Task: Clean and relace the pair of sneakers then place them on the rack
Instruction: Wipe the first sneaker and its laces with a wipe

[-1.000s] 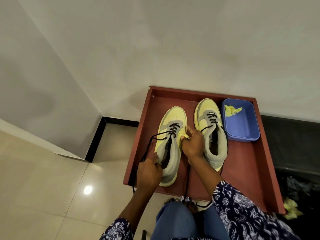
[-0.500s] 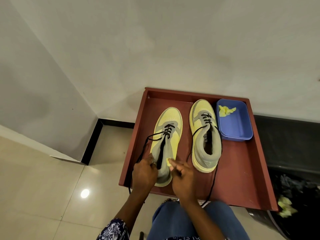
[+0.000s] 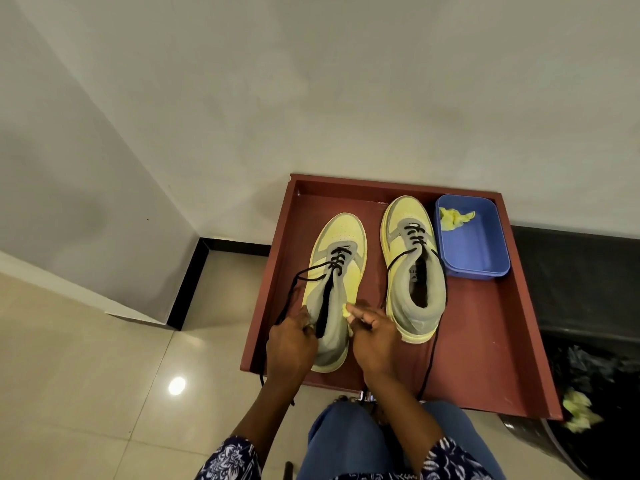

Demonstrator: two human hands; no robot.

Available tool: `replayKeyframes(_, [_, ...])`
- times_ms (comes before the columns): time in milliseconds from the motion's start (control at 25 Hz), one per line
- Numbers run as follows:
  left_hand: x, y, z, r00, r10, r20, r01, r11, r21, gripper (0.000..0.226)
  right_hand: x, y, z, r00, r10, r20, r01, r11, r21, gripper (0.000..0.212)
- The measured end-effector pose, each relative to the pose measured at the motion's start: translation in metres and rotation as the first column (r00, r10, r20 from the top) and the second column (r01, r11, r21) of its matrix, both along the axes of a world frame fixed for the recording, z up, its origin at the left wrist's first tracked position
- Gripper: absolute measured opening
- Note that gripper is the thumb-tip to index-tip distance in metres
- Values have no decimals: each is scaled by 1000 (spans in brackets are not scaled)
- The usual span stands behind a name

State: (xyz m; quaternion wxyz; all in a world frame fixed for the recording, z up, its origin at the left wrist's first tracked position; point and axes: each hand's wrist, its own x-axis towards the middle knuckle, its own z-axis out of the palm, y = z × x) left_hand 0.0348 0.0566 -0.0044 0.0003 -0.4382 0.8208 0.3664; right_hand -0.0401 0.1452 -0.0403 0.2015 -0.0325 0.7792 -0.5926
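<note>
The sneakers sat side by side on a reddish-brown tray (image 3: 485,341), toes pointing away from the person. The left sneaker (image 3: 334,271) was yellow with grey panels, its black lace (image 3: 304,275) threaded through the lower eyelets and trailing off over the tray's left edge. The left hand (image 3: 291,344) gripped that shoe at the left side of its collar, fingers curled over the rim beside the lace. The right hand (image 3: 375,336) rested against the right side of the same shoe near the heel, its fingertips pinching a small yellow scrap (image 3: 345,311) against the grey upper.

The right sneaker (image 3: 412,268) lay untouched just beside it, its own black lace hanging down across the tray toward the near edge. A small white tag showed on its tongue and dark printing inside the collar, both too small to read; no brand name could be made out on either shoe.

A blue plastic tub (image 3: 485,258) stood at the tray's far right corner, just beside the right sneaker, with a crumpled yellow cloth (image 3: 453,218) inside. Blue jeans and a floral-print sleeve (image 3: 453,459) filled the lower frame above a tiled floor (image 3: 86,375).
</note>
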Motion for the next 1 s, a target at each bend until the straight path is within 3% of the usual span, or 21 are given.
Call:
replayKeyframes(240, [0,0,0,1000,6,5,-6,1000,-3,32,-38,-21,9,987,16,-161,8,989,147,22])
replayKeyframes(440, [0,2,0,1000,13,-7,-13,1000,4,31,-52,-29,7,979,39,-202,8,974,228,24])
replayKeyframes(720, [0,3,-1,999,37,11,-37,999,-12,33,0,-8,-6,998,-53,-39,57,990,132,29])
replayKeyframes(880, [-1,5,2,999,33,16,-33,999,-25,34,31,6,-24,1000,-29,10,26,977,212,31])
replayKeyframes(1000, [0,5,2,1000,26,16,-26,999,-28,32,43,13,-23,999,-2,48,-10,969,246,21])
